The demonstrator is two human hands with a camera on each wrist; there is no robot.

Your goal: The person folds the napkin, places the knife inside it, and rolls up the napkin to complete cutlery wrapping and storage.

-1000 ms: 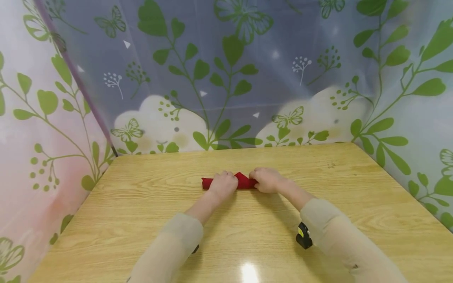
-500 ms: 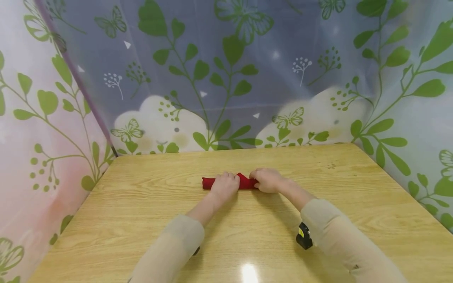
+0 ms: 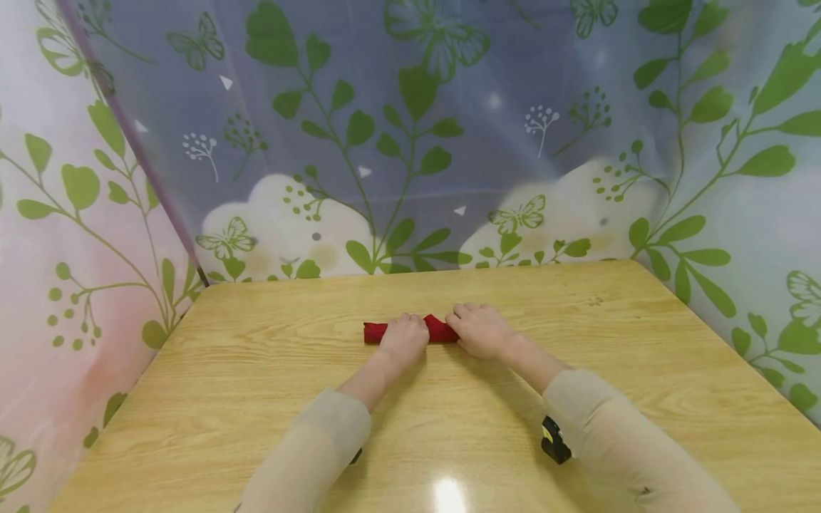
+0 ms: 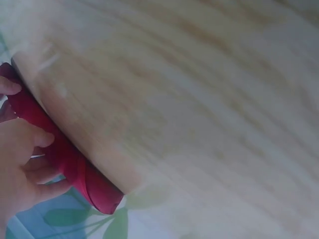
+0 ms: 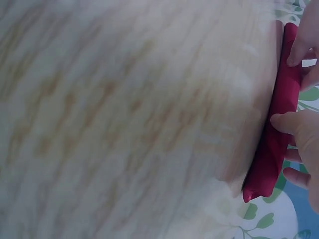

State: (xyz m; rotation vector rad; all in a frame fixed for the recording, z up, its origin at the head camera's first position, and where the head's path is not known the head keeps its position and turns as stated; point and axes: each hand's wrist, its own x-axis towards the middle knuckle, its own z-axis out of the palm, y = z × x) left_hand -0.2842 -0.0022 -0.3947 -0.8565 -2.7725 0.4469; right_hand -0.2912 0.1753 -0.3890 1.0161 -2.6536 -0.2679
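Note:
A red cloth (image 3: 375,333), rolled into a narrow tube, lies crosswise on the wooden table. My left hand (image 3: 404,342) grips the middle of the roll, and the left end sticks out past it. In the left wrist view the left thumb is on the near side of the roll (image 4: 67,157), with the fingers round the far side. My right hand (image 3: 479,331) holds the right part of the roll, which it hides in the head view. The right wrist view shows its thumb against the red fabric (image 5: 271,154) and several fingers beyond it. A raised fold peaks between both hands.
The wooden table (image 3: 269,399) reaches a printed backdrop (image 3: 410,214) of leaves and butterflies on three sides. A black device (image 3: 554,442) with a yellow patch sits under the right sleeve.
My right hand has shifted slightly left and spread further over the roll, its fingers less bunched. The fold between the hands looks lower. My left hand stays on the roll.

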